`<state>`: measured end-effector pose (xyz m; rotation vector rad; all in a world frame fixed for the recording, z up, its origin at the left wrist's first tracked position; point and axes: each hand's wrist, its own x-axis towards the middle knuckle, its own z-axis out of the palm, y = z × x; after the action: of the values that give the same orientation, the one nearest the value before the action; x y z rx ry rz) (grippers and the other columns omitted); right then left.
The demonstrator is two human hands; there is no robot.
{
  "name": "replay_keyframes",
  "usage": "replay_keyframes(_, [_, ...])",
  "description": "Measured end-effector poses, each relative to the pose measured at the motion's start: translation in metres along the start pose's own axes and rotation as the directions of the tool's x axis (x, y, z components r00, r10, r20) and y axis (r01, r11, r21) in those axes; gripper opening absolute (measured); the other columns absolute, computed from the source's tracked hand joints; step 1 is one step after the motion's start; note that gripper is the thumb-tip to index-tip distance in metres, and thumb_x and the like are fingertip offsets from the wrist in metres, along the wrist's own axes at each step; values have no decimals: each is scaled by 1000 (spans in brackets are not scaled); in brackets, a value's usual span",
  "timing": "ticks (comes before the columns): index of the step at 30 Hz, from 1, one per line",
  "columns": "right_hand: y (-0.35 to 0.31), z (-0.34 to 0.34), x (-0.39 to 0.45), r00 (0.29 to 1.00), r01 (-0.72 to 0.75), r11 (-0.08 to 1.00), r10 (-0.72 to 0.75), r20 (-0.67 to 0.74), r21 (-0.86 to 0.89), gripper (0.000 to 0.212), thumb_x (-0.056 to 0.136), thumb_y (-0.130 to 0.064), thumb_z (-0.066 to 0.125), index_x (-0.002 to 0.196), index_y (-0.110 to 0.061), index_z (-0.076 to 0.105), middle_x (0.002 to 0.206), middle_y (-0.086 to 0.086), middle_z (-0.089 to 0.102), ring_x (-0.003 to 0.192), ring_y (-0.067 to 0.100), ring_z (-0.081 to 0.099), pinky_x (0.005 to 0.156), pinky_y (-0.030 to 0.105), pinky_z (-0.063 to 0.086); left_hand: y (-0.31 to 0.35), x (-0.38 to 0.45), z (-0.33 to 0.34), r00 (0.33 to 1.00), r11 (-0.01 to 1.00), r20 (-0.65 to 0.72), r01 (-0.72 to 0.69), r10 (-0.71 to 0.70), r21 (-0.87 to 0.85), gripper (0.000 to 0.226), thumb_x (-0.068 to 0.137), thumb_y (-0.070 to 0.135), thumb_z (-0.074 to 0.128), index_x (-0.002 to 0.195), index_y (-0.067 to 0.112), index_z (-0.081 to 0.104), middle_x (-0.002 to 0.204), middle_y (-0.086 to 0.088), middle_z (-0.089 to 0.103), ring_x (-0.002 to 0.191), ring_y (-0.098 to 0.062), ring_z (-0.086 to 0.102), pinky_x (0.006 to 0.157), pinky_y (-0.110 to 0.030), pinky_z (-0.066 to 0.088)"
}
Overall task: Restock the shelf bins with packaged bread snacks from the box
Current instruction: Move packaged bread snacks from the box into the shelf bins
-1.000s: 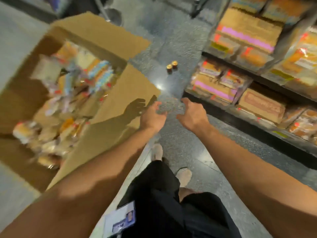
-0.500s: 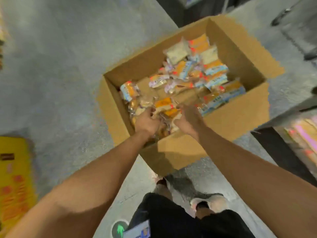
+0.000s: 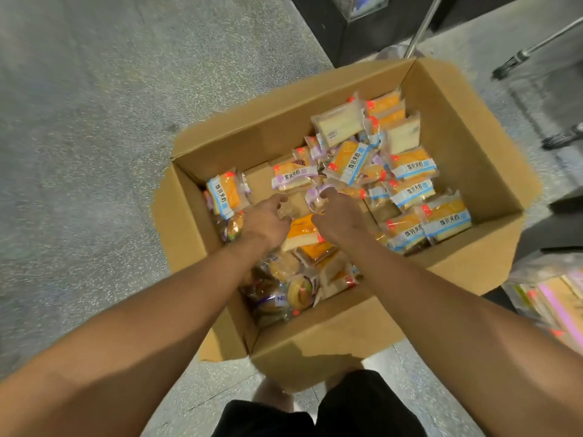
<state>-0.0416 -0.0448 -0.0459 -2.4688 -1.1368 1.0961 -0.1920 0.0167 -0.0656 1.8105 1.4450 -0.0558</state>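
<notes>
An open cardboard box (image 3: 318,335) stands on the floor, holding several wrapped bread snacks with orange, blue and purple labels. Both my hands are down inside it. My right hand (image 3: 342,217) is closed around a clear purple-edged snack packet (image 3: 315,198). My left hand (image 3: 263,223) has its fingers curled on a small clear packet (image 3: 288,209) beside it. An orange bread packet (image 3: 304,233) lies between my wrists. Round bun packets (image 3: 298,291) fill the near corner.
The shelf bin with stocked packets (image 3: 555,304) shows at the right edge. A dark cabinet base (image 3: 356,29) and metal stand legs (image 3: 530,52) lie beyond the box. Speckled grey floor (image 3: 94,152) stretches to the left. My legs and feet are below the box.
My view swung from the shelf down to the box. Both hands went from the open air into the box and closed on packets near its middle.
</notes>
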Motion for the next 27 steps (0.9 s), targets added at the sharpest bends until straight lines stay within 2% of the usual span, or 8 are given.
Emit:
replay_keyframes(2, [17, 0, 31, 986, -168, 951, 166, 27, 259, 45, 87, -28, 68, 128, -17, 54, 109, 2, 59, 99, 26, 60, 79, 37, 52, 6, 29, 10, 1000, 999, 9, -10, 10, 37, 47, 95, 29, 59, 141, 29, 48, 138, 0, 57, 115, -25, 59, 91, -28, 46])
replay_keyframes(4, [35, 8, 62, 922, -367, 756, 374, 103, 542, 43, 84, -30, 71, 122, -13, 58, 97, 3, 62, 86, 24, 61, 75, 40, 55, 6, 60, 20, 1000, 998, 22, -1, 0, 57, 49, 95, 25, 58, 143, 26, 46, 144, -4, 52, 122, -27, 55, 98, -30, 44])
replay_keyframes(6, [54, 18, 92, 866, -452, 621, 478, 148, 641, 58, 77, -38, 74, 124, -12, 55, 93, 9, 64, 79, 25, 59, 69, 41, 52, 7, 87, 30, 1000, 997, 21, 18, -19, 81, 53, 95, 20, 57, 146, 24, 42, 148, -6, 48, 129, -27, 50, 101, -29, 41])
replay_keyframes(10, [75, 35, 137, 802, -537, 489, 548, 237, 687, 56, 84, -35, 73, 130, -17, 48, 103, 8, 61, 88, 26, 60, 78, 40, 52, 4, 136, 46, 997, 996, 33, 65, -67, 62, 58, 93, 11, 52, 148, 23, 39, 150, -5, 46, 132, -28, 49, 102, -29, 41])
replay_keyframes(15, [96, 57, 163, 771, -574, 261, 492, 405, 776, 30, 88, -20, 74, 116, -12, 66, 84, 4, 63, 61, 12, 53, 51, 26, 44, 0, 176, 57, 998, 995, 52, 24, -29, 96, 62, 97, 11, 56, 154, 21, 31, 163, -6, 24, 147, -25, 28, 117, -27, 24])
replay_keyframes(17, [101, 58, 163, 751, -576, 184, 503, 427, 796, 25, 85, -8, 77, 108, -10, 67, 81, 4, 66, 56, 8, 54, 48, 21, 46, -4, 183, 59, 994, 994, 94, 47, -57, 99, 68, 96, 12, 57, 156, 27, 26, 164, -4, 22, 146, -24, 30, 117, -29, 27])
replay_keyframes(23, [123, 63, 144, 665, -690, 178, 539, 518, 702, 15, 84, -8, 76, 95, -6, 66, 64, 1, 56, 49, 10, 48, 48, 23, 47, -9, 184, 67, 987, 970, 93, 106, -129, 220, 72, 94, 25, 62, 155, 30, 23, 142, -10, 48, 125, -31, 49, 100, -35, 41])
replay_keyframes(27, [132, 59, 140, 601, -678, 33, 601, 527, 735, 16, 79, -14, 81, 88, -7, 70, 61, 1, 54, 35, 7, 38, 41, 16, 40, -5, 189, 67, 992, 928, 76, 62, -96, 368, 58, 95, 23, 57, 149, 29, 36, 149, -6, 33, 135, -31, 33, 109, -43, 37])
